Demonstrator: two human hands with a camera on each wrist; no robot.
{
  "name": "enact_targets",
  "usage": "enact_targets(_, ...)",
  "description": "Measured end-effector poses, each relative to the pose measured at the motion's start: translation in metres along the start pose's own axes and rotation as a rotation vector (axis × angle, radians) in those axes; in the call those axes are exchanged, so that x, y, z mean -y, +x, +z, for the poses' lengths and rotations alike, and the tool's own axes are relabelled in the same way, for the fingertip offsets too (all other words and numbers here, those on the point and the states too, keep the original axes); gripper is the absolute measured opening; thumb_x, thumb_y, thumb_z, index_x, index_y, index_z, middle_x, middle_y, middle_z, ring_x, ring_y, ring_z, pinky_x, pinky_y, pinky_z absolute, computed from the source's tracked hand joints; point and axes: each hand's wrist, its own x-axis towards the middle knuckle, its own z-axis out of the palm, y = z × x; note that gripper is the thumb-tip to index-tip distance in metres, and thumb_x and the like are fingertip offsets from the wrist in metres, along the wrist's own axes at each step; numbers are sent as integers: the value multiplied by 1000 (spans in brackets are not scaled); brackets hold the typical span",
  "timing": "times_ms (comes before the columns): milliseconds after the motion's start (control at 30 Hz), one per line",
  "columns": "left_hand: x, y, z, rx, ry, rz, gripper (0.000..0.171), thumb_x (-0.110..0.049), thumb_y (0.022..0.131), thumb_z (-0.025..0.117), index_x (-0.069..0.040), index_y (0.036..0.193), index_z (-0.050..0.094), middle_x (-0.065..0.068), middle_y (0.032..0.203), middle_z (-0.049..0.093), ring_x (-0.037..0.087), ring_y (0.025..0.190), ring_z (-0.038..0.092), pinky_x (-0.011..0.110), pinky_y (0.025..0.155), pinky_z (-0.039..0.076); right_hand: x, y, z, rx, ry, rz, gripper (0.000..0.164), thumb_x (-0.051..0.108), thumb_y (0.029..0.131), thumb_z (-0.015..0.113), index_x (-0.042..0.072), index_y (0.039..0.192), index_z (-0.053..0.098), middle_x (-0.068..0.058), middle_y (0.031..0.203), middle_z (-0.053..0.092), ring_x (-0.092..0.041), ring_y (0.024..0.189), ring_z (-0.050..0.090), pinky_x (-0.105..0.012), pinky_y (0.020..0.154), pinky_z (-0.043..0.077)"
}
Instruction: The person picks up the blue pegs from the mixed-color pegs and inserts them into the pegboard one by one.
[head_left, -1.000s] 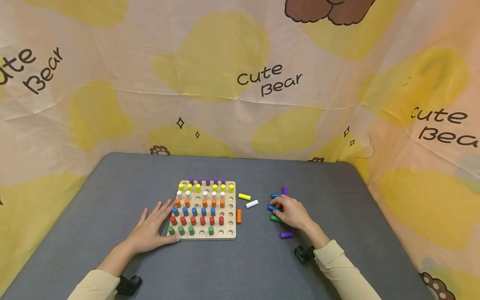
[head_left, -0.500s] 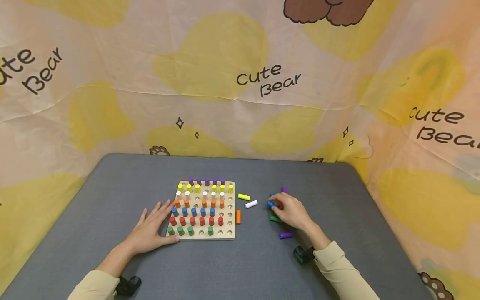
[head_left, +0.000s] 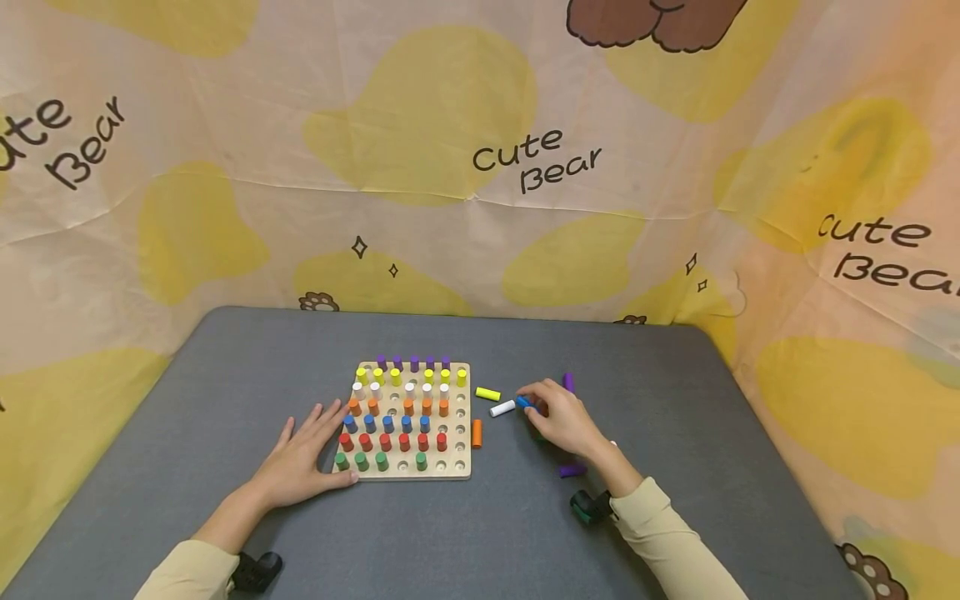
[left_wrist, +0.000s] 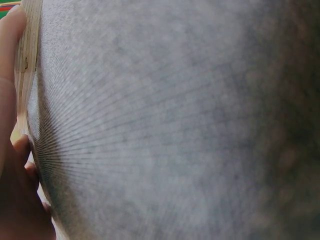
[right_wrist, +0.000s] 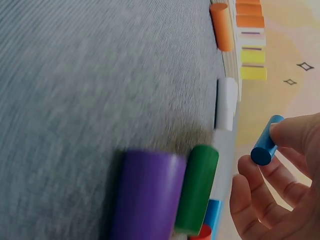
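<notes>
A wooden pegboard bears rows of coloured pegs, with several bare holes mostly on its right side. My left hand lies against the board's left side, fingers spread and thumb at the front left corner. In the left wrist view, fingers rest along the board's edge. My right hand pinches a blue peg just right of a white peg. The right wrist view has this blue peg tilted between thumb and fingers, raised off the table.
Beside the board lie a yellow peg and an orange peg. Purple pegs lie beyond and in front of the right hand. A green peg, another blue peg and a red peg show in the right wrist view.
My right hand has lifted the blue peg from the loose group and carried it left toward the board. The left hand has stayed in place.
</notes>
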Motion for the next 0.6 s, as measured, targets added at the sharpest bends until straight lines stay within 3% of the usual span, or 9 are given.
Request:
enact_targets(267, 1, 0, 0, 2, -1, 0, 104, -68, 67, 65, -17, 147, 24, 13, 152, 20, 39, 139, 13, 63, 106, 0, 13, 6, 10, 9, 50, 5, 25, 8, 84, 65, 13, 108, 64, 2, 94, 63, -7, 76, 59, -22, 66, 49)
enact_targets(600, 1, 0, 0, 1, -2, 5, 104, -68, 67, 65, -17, 147, 24, 13, 152, 20, 40, 139, 13, 63, 106, 1, 29, 13, 24, 52, 78, -19, 27, 10, 83, 66, 14, 110, 61, 1, 94, 64, -6, 76, 62, -21, 68, 52)
